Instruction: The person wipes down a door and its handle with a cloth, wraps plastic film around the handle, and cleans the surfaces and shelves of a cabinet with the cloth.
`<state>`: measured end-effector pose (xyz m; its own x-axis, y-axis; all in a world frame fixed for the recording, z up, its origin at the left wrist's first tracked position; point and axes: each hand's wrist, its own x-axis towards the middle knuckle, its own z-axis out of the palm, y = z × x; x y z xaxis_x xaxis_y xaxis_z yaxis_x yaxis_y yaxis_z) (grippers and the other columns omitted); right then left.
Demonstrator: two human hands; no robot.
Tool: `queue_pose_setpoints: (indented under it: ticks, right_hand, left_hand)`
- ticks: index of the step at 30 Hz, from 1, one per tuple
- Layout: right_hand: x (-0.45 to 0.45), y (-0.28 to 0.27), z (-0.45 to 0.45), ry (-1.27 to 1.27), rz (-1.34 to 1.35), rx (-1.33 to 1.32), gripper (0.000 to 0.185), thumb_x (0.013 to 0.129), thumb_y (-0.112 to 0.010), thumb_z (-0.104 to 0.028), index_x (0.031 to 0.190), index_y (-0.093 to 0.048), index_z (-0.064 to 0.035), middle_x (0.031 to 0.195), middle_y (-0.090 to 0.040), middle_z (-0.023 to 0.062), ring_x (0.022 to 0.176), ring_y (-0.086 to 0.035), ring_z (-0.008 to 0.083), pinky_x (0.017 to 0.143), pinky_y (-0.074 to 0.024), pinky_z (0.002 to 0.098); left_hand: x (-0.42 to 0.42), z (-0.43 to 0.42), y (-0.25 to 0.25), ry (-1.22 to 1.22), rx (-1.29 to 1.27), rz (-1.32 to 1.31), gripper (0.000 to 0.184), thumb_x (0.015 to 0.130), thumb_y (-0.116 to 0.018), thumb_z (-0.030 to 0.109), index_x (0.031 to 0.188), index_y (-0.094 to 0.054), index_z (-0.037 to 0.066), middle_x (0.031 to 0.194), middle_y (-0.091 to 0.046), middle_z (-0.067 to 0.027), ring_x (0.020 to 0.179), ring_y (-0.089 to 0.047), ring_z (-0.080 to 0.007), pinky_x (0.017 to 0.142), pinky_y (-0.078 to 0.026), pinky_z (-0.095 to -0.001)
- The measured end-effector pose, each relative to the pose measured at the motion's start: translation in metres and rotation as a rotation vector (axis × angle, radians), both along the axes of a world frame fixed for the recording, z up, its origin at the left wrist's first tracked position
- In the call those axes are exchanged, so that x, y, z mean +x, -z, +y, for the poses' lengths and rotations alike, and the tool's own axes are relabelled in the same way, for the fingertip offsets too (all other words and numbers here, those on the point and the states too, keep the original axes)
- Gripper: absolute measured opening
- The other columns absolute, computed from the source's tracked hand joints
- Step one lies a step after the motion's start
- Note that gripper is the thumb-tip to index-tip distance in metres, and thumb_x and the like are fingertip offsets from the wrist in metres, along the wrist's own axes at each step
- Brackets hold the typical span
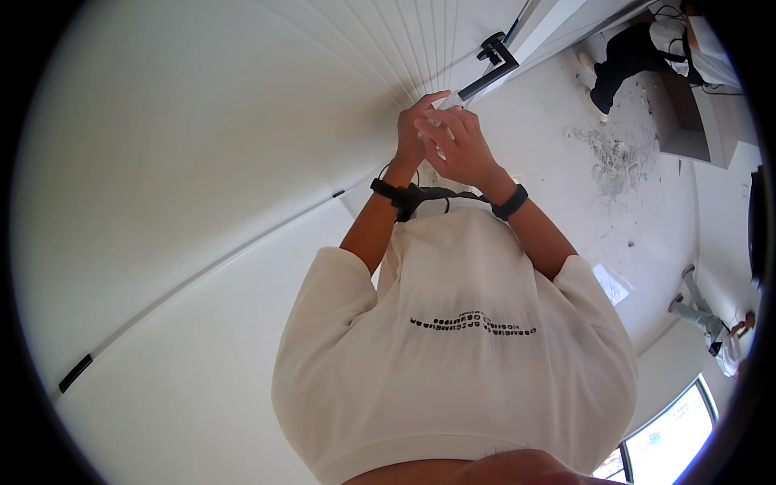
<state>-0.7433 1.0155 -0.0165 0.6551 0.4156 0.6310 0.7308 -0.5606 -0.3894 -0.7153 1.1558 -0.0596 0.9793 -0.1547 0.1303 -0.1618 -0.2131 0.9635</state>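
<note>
Black lever handle (490, 78), bent at a right angle, sticks out from beside a white grooved panel (356, 48) at the top of the view, with a round dark fitting (491, 46) at its base. Its free end runs down into a pale, see-through piece (453, 100) that looks like thin plastic film, though it is small and blurred. Both hands are gathered at that end: the left hand (413, 129) comes up from the left, one finger stretched toward the film, and the right hand (459, 144) overlaps it in the view, its fingers parted and bent. I cannot tell whether either hand is closed on the film, since the fingers hide one another. Each wrist wears a black band, and below the arms spreads a white shirt (461, 380) with dark lettering. To the right, grey debris (621, 162) lies scattered on a pale floor (558, 129). One person in dark trousers (626, 61) is beyond it near an open-fronted box (683, 113); another person (715, 327) is lower down, above a bright window (671, 432).
</note>
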Motion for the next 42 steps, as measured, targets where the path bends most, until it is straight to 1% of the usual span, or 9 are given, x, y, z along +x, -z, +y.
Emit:
queue_pose_setpoints:
  ticks: [3,8,12,15,18,21,25,34,42]
  right_hand:
    - [-0.004,0.001,-0.002,-0.002,0.029,-0.006,0.052,0.075,-0.068,-0.006,0.127,-0.060,-0.0107,0.122,-0.057,0.0087,0.107,-0.054,0.0274,0.088,-0.0452,0.0413]
    - [-0.006,-0.013,0.001,-0.014,0.043,0.015,0.050,0.075,-0.068,-0.004,0.124,-0.061,-0.0095,0.122,-0.057,0.0091,0.105,-0.055,0.0284,0.089,-0.0459,0.0409]
    - [-0.010,-0.003,-0.001,0.012,0.031,0.144,0.043,0.074,-0.068,-0.004,0.117,-0.062,-0.0078,0.116,-0.060,0.0098,0.102,-0.057,0.0294,0.089,-0.0459,0.0412]
    - [-0.010,0.009,-0.019,0.065,0.203,0.140,0.035,0.077,-0.070,-0.006,0.111,-0.061,-0.0057,0.110,-0.062,0.0112,0.100,-0.059,0.0260,0.087,-0.0469,0.0386]
    - [-0.006,0.025,-0.036,0.243,0.908,0.449,0.036,0.086,-0.071,-0.018,0.117,-0.060,-0.0034,0.107,-0.063,0.0100,0.098,-0.061,0.0198,0.084,-0.0474,0.0348]
    - [0.008,0.030,-0.044,0.181,1.376,0.888,0.044,0.092,-0.067,-0.033,0.124,-0.058,-0.0027,0.106,-0.063,0.0063,0.094,-0.059,0.0142,0.081,-0.0472,0.0320]
    - [0.019,0.028,-0.047,-0.004,1.418,0.838,0.048,0.095,-0.063,-0.041,0.129,-0.056,-0.0064,0.103,-0.060,0.0005,0.090,-0.052,0.0109,0.079,-0.0417,0.0263]
    - [0.019,0.048,-0.032,0.073,1.342,1.005,0.034,0.097,-0.062,-0.036,0.114,-0.059,-0.0064,0.094,-0.058,-0.0032,0.083,-0.050,0.0071,0.074,-0.0409,0.0245]
    - [0.021,0.045,-0.033,0.066,1.295,1.086,0.039,0.098,-0.062,-0.028,0.123,-0.053,0.0010,0.110,-0.066,0.0082,0.095,-0.063,0.0145,0.082,-0.0490,0.0284]
  left_hand:
    - [0.001,-0.007,-0.008,-0.074,0.185,0.145,0.033,0.087,-0.075,0.024,0.115,-0.068,0.006,0.081,-0.069,0.0008,0.072,-0.059,-0.0067,0.068,-0.048,-0.0238]
    - [0.001,-0.020,0.017,-0.163,-0.073,0.003,0.027,0.087,-0.078,0.026,0.100,-0.070,0.003,0.060,-0.053,0.0026,0.055,-0.043,-0.0067,0.052,-0.038,-0.0246]
    - [0.004,-0.017,-0.009,-0.179,0.093,0.185,0.032,0.088,-0.077,0.027,0.099,-0.071,-0.002,0.063,-0.058,0.0022,0.060,-0.050,-0.0047,0.054,-0.040,-0.0232]
    - [0.007,-0.027,-0.021,-0.273,-0.110,0.252,0.032,0.088,-0.077,0.028,0.094,-0.073,-0.003,0.063,-0.057,0.0015,0.060,-0.049,-0.0044,0.054,-0.040,-0.0234]
    - [0.007,-0.031,-0.026,-0.321,-0.128,0.187,0.032,0.087,-0.078,0.028,0.092,-0.074,-0.003,0.063,-0.057,0.0015,0.059,-0.049,-0.0049,0.054,-0.039,-0.0235]
    - [0.006,-0.033,-0.019,-0.336,-0.133,0.181,0.033,0.087,-0.077,0.029,0.093,-0.074,-0.003,0.063,-0.057,0.0014,0.060,-0.049,-0.0051,0.054,-0.040,-0.0240]
    - [0.007,-0.034,-0.012,-0.395,-0.059,0.148,0.035,0.086,-0.076,0.031,0.096,-0.074,-0.003,0.062,-0.063,-0.0037,0.056,-0.056,-0.0091,0.056,-0.044,-0.0265]
    - [0.006,-0.033,-0.024,-0.344,-0.047,0.149,0.036,0.086,-0.077,0.033,0.096,-0.075,-0.001,0.064,-0.065,-0.0048,0.059,-0.057,-0.0097,0.057,-0.045,-0.0266]
    - [-0.003,-0.025,-0.014,-0.307,0.061,0.247,0.039,0.087,-0.074,0.038,0.097,-0.076,0.000,0.065,-0.067,-0.0051,0.059,-0.057,-0.0096,0.058,-0.046,-0.0272]
